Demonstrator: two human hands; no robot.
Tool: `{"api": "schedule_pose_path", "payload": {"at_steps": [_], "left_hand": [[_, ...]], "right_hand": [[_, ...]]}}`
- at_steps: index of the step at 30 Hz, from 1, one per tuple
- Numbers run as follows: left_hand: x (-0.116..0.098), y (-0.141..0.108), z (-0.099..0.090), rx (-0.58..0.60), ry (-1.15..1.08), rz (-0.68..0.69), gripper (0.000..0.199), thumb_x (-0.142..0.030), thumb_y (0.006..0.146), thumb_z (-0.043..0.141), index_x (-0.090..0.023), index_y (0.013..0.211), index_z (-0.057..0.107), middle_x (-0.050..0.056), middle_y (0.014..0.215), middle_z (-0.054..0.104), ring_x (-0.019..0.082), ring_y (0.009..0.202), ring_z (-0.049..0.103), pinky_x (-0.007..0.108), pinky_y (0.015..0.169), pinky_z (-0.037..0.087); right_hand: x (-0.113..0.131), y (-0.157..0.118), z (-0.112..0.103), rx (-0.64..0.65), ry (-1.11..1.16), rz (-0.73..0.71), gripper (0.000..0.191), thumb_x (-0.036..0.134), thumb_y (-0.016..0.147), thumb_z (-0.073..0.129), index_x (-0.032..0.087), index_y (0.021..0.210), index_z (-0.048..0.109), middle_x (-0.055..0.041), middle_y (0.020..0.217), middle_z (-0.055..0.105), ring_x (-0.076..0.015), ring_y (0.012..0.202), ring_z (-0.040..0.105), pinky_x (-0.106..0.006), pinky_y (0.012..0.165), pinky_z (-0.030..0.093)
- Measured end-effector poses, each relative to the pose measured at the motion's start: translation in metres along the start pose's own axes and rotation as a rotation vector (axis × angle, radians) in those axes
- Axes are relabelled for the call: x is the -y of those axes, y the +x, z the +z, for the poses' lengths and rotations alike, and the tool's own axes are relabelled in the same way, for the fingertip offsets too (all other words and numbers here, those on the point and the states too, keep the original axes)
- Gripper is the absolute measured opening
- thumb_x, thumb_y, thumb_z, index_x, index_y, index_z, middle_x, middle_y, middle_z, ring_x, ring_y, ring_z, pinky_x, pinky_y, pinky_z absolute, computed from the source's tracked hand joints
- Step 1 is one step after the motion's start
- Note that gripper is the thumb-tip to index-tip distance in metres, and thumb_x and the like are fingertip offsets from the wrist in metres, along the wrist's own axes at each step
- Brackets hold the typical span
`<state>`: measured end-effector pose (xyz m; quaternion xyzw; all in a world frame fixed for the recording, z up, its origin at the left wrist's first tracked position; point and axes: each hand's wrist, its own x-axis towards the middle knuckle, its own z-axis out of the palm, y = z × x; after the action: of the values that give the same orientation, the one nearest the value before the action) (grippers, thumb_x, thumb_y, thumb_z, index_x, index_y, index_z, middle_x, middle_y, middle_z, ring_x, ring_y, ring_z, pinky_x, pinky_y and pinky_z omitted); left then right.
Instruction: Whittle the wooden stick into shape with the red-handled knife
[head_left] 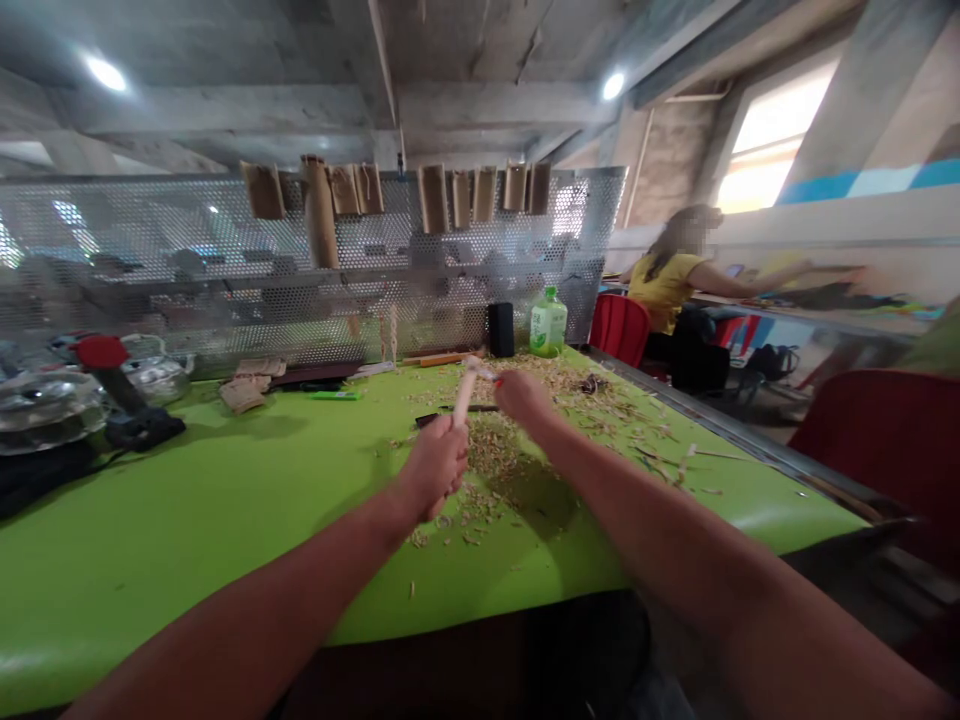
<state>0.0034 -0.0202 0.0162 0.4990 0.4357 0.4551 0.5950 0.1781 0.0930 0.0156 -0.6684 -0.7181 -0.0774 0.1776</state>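
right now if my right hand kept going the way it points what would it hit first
Most likely the upper end of the pale wooden stick gripped in the left hand, just ahead of the right hand, though depth is hard to judge from this view.

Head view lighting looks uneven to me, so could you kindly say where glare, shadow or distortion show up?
In the head view, the window is blown out with glare, the ceiling lamp flares, the green table bends with wide-angle distortion, and a soft shadow falls on the table below the right hand.
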Motion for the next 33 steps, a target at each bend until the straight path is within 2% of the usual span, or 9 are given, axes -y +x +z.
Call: {"api": "schedule_pose_path", "payload": {"at_steps": [3,5,8,13,17,21,25,29,33], "left_hand": [[0.006,-0.006,0.004,0.115,-0.001,-0.002,0.017,-0.027,0.093,0.049,-0.019,0.108,0.052,-0.01,0.06,0.039,0.004,0.036,0.025,0.018,0.033,0.02],[0.008,-0.004,0.004,0.13,-0.027,0.026,0.02,-0.027,0.092,0.049,-0.019,0.111,0.052,-0.01,0.06,0.038,0.004,0.036,0.023,0.018,0.032,0.019],[0.007,0.004,0.002,0.072,-0.043,0.049,0.02,-0.025,0.092,0.047,-0.019,0.11,0.051,-0.01,0.061,0.038,0.004,0.036,0.023,0.018,0.032,0.018],[-0.001,0.006,-0.001,0.014,-0.028,0.028,0.019,-0.021,0.093,0.044,-0.018,0.11,0.051,-0.009,0.061,0.037,0.004,0.036,0.023,0.018,0.033,0.018],[-0.002,0.003,0.001,0.006,0.004,0.028,0.014,-0.023,0.094,0.044,-0.019,0.106,0.051,-0.009,0.061,0.037,0.004,0.037,0.024,0.018,0.034,0.018],[0.004,0.003,0.002,0.015,0.06,0.039,0.006,-0.026,0.095,0.047,-0.02,0.096,0.048,-0.009,0.061,0.035,0.003,0.037,0.023,0.018,0.033,0.016],[0.001,-0.003,0.004,0.048,0.102,0.01,0.007,-0.026,0.096,0.046,-0.021,0.092,0.047,-0.009,0.062,0.036,0.003,0.037,0.024,0.017,0.034,0.02],[-0.008,-0.009,0.007,0.033,0.113,-0.041,0.006,-0.023,0.097,0.044,-0.02,0.093,0.048,-0.009,0.062,0.036,0.003,0.038,0.024,0.017,0.034,0.02],[-0.006,-0.011,0.008,0.041,0.108,-0.045,0.007,-0.023,0.096,0.043,-0.02,0.098,0.049,-0.009,0.061,0.035,0.004,0.038,0.023,0.017,0.034,0.019]], "right_hand": [[-0.037,0.013,-0.006,0.008,0.06,0.288,0.033,0.024,0.089,0.049,0.018,0.107,0.076,-0.0151,0.101,0.075,-0.0273,0.094,0.071,-0.03,0.073,0.048],[-0.052,0.017,-0.009,-0.02,0.08,0.379,0.037,0.025,0.089,0.046,0.018,0.111,0.076,-0.0167,0.104,0.074,-0.03,0.096,0.07,-0.033,0.074,0.049],[-0.048,0.016,-0.008,-0.075,0.088,0.343,0.04,0.027,0.091,0.042,0.019,0.114,0.075,-0.0169,0.108,0.074,-0.0303,0.1,0.068,-0.035,0.077,0.049],[-0.009,-0.001,0.0,-0.051,0.063,0.145,0.034,0.031,0.091,0.047,0.022,0.108,0.075,-0.0119,0.101,0.076,-0.0248,0.093,0.069,-0.028,0.074,0.045],[0.008,-0.01,0.0,-0.028,0.022,0.01,0.032,0.031,0.092,0.047,0.021,0.104,0.075,-0.0116,0.097,0.076,-0.0225,0.089,0.069,-0.026,0.073,0.043],[0.005,-0.007,-0.002,-0.02,-0.01,0.034,0.032,0.029,0.093,0.046,0.02,0.106,0.074,-0.0124,0.098,0.075,-0.0217,0.089,0.069,-0.026,0.073,0.044],[-0.005,-0.002,-0.005,-0.024,-0.053,0.048,0.03,0.028,0.093,0.047,0.019,0.105,0.074,-0.0123,0.101,0.075,-0.0221,0.093,0.069,-0.025,0.074,0.045],[-0.01,0.003,-0.005,-0.044,-0.054,0.086,0.031,0.026,0.094,0.046,0.02,0.104,0.075,-0.0127,0.102,0.075,-0.0226,0.096,0.069,-0.025,0.077,0.046],[-0.023,0.014,0.001,-0.075,0.01,0.126,0.032,0.027,0.093,0.047,0.019,0.105,0.076,-0.0147,0.104,0.074,-0.0247,0.1,0.069,-0.028,0.081,0.047]]}}
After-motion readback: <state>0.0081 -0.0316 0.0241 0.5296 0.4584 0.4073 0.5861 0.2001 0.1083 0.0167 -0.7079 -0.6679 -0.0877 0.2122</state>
